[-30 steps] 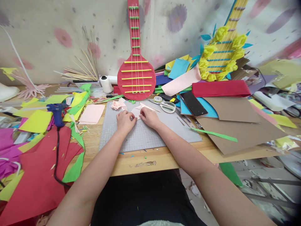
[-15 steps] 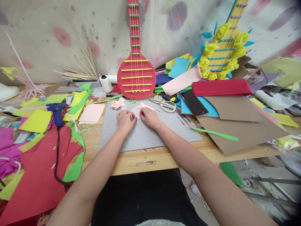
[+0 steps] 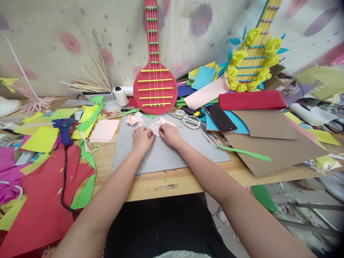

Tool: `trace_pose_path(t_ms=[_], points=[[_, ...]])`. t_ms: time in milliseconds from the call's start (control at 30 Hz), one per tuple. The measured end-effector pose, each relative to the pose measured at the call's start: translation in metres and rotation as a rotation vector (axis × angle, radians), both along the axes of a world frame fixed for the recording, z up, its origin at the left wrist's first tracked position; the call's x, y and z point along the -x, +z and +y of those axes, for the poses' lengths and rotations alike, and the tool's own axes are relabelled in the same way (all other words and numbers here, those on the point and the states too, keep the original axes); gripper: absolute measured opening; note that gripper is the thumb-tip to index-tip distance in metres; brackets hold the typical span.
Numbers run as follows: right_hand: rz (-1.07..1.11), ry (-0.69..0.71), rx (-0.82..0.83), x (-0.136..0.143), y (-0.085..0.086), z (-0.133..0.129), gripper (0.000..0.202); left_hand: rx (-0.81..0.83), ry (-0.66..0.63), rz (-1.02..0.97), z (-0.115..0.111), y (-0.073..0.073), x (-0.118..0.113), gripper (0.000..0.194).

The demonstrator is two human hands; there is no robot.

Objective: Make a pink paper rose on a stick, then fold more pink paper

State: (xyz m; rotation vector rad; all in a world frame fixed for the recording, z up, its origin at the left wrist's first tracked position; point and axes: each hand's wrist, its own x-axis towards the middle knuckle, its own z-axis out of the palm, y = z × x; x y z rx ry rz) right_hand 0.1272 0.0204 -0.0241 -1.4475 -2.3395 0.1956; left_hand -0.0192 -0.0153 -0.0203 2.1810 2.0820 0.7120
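Both hands meet over a grey gridded cutting mat (image 3: 172,154). Between them lies a small pale pink paper piece (image 3: 156,126). My left hand (image 3: 143,138) is closed on its left lower edge, thumb and fingertips together. My right hand (image 3: 169,134) pinches the same piece from the right, its fingertips almost touching those of my left hand. The lower part of the paper is hidden by the fingers. Just behind my left hand sits a crumpled pale pink paper flower (image 3: 132,120). White-handled scissors (image 3: 192,122) rest on the mat behind and right of my right hand.
A red paper instrument (image 3: 155,87) stands behind the mat. At left are a blue glue gun (image 3: 64,130), pink paper squares (image 3: 104,130) and red paper (image 3: 45,193). To the right lie a black phone (image 3: 221,118), brown cardboard (image 3: 276,154) and a green strip (image 3: 245,153).
The whole view has shifted very slightly. My fingertips have edged a little on the pink paper, and both hands remain on it.
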Motion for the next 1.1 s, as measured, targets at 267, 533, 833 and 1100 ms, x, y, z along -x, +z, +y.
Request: trace_pose_path(t_ms=[267,533,833,1100], points=[[-0.045,0.005,-0.016,0.001,0.003,-0.003,0.015,0.003,-0.041,-0.001,0.003,0.001,-0.002,0.016],[-0.07,0.005,-0.03,0.002,0.006,-0.008,0.017,0.032,-0.034,-0.009,0.007,-0.002,-0.001,0.019],[-0.032,0.015,-0.006,-0.002,0.003,-0.008,0.016,0.038,-0.009,-0.039,0.008,0.003,-0.005,0.019],[0.018,-0.029,0.017,-0.008,-0.003,-0.003,0.022,0.057,0.005,-0.06,0.01,0.001,-0.005,0.018]])
